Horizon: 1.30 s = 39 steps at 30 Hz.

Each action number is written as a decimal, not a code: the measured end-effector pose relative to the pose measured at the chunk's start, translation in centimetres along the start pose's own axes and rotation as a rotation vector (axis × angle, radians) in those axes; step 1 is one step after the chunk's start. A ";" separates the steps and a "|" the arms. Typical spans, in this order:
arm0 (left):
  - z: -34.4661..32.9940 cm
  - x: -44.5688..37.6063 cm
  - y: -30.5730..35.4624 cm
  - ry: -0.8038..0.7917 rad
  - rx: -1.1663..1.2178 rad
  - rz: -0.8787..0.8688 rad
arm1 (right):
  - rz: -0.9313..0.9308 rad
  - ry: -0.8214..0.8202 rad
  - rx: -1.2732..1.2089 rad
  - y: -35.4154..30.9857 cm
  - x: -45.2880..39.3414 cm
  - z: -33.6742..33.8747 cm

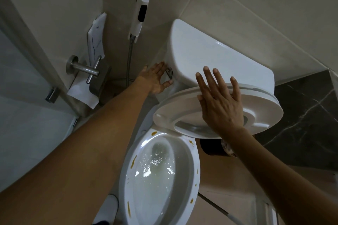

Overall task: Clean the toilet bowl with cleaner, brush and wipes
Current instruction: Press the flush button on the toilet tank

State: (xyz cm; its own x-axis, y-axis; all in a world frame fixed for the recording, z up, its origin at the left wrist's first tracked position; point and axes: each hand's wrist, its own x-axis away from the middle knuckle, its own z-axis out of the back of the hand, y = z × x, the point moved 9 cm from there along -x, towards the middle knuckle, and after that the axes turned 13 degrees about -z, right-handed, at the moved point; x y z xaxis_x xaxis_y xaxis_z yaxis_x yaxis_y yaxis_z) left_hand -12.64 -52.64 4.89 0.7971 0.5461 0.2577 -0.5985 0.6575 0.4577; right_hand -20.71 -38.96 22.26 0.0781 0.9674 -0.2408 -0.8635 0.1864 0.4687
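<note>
The white toilet bowl (188, 175) lies open below me, with water swirling inside and small yellow-brown stains along its rim. The raised seat and lid (263, 113) lean back against the white tank (210, 56). My right hand (221, 104) lies flat on the raised seat with its fingers spread. At the tank's left side, my left hand (157, 78) touches the chrome flush lever (169, 73) with thumb and fingers around it. No cleaner, brush or wipes are clearly in view.
A white bidet sprayer (140, 14) hangs on the wall with its metal hose running down. A steel paper holder (82, 68) with toilet paper sits at the left, next to a glass panel. A dark round object (212, 149) stands right of the bowl.
</note>
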 end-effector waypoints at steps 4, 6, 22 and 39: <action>0.2 0.1 0.3 -0.013 -0.022 0.008 | -0.006 0.019 -0.020 0.1 0.1 0.3; 0.2 0.2 0.3 -0.020 -0.038 0.010 | -0.002 0.030 -0.029 0.0 0.1 0.5; 0.2 0.2 0.5 -0.051 -0.096 0.010 | 0.021 0.049 -0.024 -0.1 0.1 0.6; 0.2 0.0 0.4 -0.072 -0.153 0.017 | 0.022 0.074 -0.063 -0.1 0.1 0.9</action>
State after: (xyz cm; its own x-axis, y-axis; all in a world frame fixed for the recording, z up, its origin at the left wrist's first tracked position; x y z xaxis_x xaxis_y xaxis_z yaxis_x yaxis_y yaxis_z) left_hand -12.83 -52.50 5.21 0.7871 0.5230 0.3271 -0.6129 0.7230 0.3188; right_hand -20.18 -38.69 22.93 0.0241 0.9554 -0.2942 -0.8944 0.1522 0.4207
